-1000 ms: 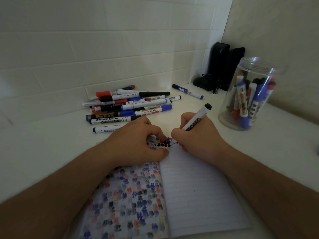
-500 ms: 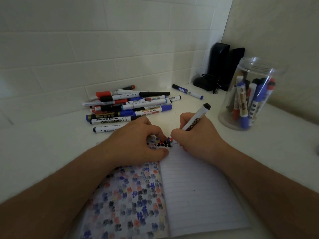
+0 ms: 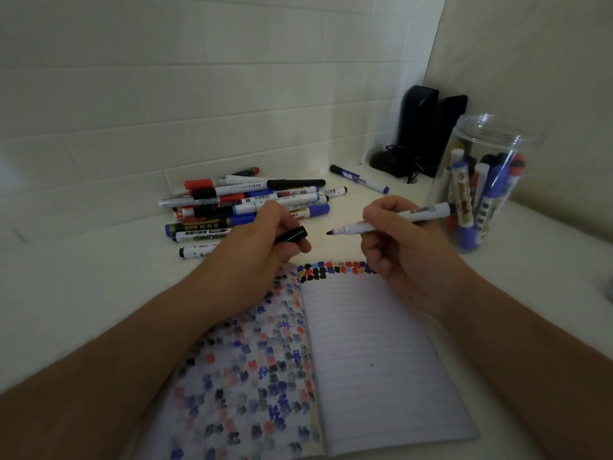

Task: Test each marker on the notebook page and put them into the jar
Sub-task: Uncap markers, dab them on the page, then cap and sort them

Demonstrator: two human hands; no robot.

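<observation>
- Furthest left, beyond the knuckles of the left hand, a pile of markers [image 3: 245, 207] lies on the white counter [image 3: 83, 293] against the tiled wall, with black, red and blue caps mixed together.
- The left hand [image 3: 262, 247] is raised a little above the top left corner of the notebook [image 3: 331, 360]; its fingers are curled round a black cap [image 3: 292, 234], whose open end sticks out past the thumb and points toward the other hand.
- Under that wrist, the left page is covered in blotchy black, blue and red marks; the lined right page carries only a short double row of such marks along its top edge, between the two hands.
- Between the cap and the right fingers there is a small gap, and the marker's dark tip sits in it without touching the cap.
- The right hand [image 3: 394, 240] pinches a white marker [image 3: 391, 220] between thumb and curled fingers, held nearly level above the counter, tip toward the left hand, rear end reaching past the knuckles toward the jar.
- Beyond the right fingers, a single marker with blue ends [image 3: 360, 178] lies alone on the counter.
- Behind it, in the corner, stand two black speakers [image 3: 428, 127] with a tangle of cable at their foot.
- Just right of the right hand stands the clear plastic jar [image 3: 491, 134], open at the top, with several blue, red and black markers upright inside.
</observation>
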